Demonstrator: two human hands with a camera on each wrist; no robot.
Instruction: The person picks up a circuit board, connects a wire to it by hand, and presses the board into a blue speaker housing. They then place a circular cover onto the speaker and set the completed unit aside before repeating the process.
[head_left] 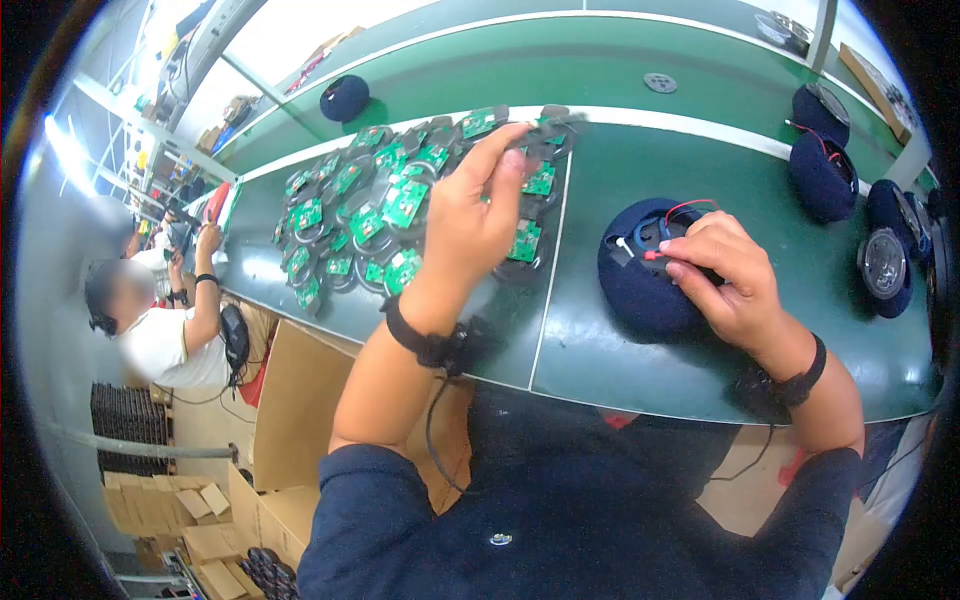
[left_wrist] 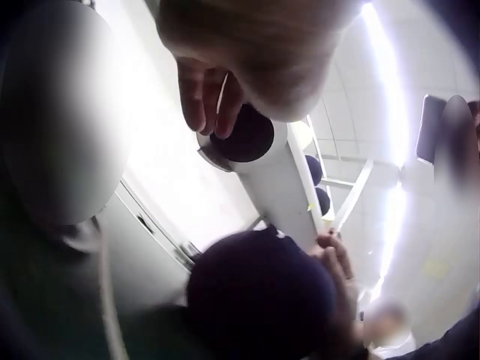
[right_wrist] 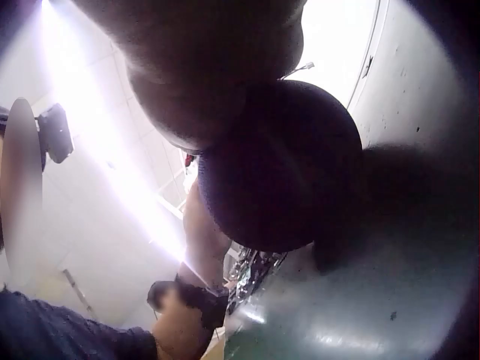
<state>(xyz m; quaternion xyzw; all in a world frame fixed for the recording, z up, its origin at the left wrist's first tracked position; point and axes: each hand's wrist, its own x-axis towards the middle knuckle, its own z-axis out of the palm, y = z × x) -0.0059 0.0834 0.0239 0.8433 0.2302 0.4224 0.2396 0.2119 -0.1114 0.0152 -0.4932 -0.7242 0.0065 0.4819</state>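
- With left hand [head_left: 475, 215], pinching a dark disc [head_left: 560, 122] between thumb and forefinger, by the look of the head view; too blurred to tell its exact outline.
- With right hand [head_left: 735, 275], pinching a red plug [head_left: 652, 255] between thumb and forefinger.
- Just below and left of the right fingertips: a navy ball [head_left: 648, 300] on the counter [head_left: 590, 365], with its opening upward, a red wire [head_left: 685, 206] arching behind the fingers, and a white plug [head_left: 624, 244] near the red one.
- Around and mostly left of the left hand: a heap of boards [head_left: 404, 203].
- Well to the right of the right hand: more balls [head_left: 822, 180].
- For the ball: likely light, soft outside over a stiff shell, apt to roll; best steadied round the sides, clear of the opening.
- For the red plug: tiny, light and hard, perhaps slippery; best taken by its body, not tugged by the wire, probably fragile at the joint.
- For the disc: probably stiff and fairly light; best held by the rim, clear of any electronics.
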